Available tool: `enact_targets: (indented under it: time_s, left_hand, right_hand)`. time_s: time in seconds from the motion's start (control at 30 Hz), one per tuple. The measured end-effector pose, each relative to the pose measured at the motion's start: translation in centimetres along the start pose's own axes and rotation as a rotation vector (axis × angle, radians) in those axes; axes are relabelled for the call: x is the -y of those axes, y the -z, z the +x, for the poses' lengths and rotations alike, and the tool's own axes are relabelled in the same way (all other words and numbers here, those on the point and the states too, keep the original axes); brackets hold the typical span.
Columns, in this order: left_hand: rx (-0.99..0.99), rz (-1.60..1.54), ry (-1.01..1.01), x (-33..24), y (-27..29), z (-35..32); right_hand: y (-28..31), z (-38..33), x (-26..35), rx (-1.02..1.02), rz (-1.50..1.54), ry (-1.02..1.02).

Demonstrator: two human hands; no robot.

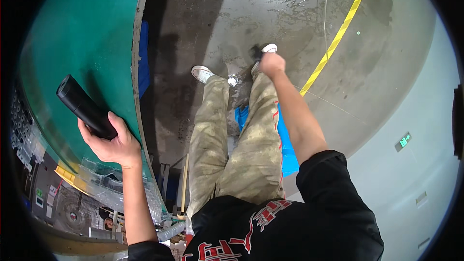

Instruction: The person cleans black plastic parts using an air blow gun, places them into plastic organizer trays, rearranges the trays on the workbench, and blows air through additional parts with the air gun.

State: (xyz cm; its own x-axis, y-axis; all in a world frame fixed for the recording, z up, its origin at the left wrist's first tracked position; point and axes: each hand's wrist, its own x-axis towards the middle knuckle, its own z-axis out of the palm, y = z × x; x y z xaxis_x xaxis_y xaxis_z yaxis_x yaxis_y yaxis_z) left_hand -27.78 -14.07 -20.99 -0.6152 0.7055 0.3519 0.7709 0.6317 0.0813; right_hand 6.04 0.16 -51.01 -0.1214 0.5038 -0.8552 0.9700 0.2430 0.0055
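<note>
My left hand point(112, 146) is wrapped round the lower end of a smooth black cylinder point(86, 105), holding it tilted over the green tabletop point(77, 29). Its round far end points up and to the left, with a thin ring line just below it. Out in front of my legs, above the wet floor, is my right hand point(272, 65), closed and blurred by motion. A small black thing point(256, 52) sticks out on its left side, too smeared to name. The fingers gripping it are mostly hidden behind the back of the hand.
Clear plastic trays point(108, 183) and a yellow bin edge point(71, 180) lie at the near left, by a fan point(72, 209). A blue sheet-like object point(289, 152) is beside my right leg. Yellow tape point(338, 36) and a pale cable point(326, 5) run along the wet floor point(270, 0).
</note>
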Motion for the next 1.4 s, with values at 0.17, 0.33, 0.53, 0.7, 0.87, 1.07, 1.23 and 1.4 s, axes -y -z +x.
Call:
enact_targets:
  time_s: [0.17,0.33,0.53,0.7,0.87,1.07,1.23,1.4]
  left_hand:
    - [-0.015,-0.007,-0.017,0.0,-0.3,0.0]
    - [-0.019,0.006,-0.015,-0.1,-0.2,-0.1]
    - [-0.027,0.026,-0.015,0.1,0.0,0.0]
    - [-0.032,0.04,-0.02,0.0,-0.2,0.2]
    - [-0.008,0.053,-0.009,-0.5,0.1,0.8]
    - [0.092,0.104,-0.019,-1.7,0.7,1.0]
    - [0.305,-0.44,0.194,-3.0,2.0,2.5]
    - [0.661,-1.727,0.925,-16.3,10.0,8.1]
  right_hand:
    - [0.1,-1.0,-4.9,-0.022,0.239,-0.329]
    - [0.4,-1.4,-5.7,-0.019,0.235,-0.296]
    - [0.9,-0.8,-0.6,0.024,0.182,-0.09]
    - [1.9,-0.9,0.8,-0.03,0.094,0.067]
    - [5.5,-1.9,-4.5,-0.044,0.343,-0.258]
    - [7.0,-10.4,-14.8,-0.3,0.385,-0.033]
    - [13.2,-23.7,-14.7,-0.463,0.672,0.167]
    - [17.4,-35.9,-12.7,-0.453,1.076,0.448]
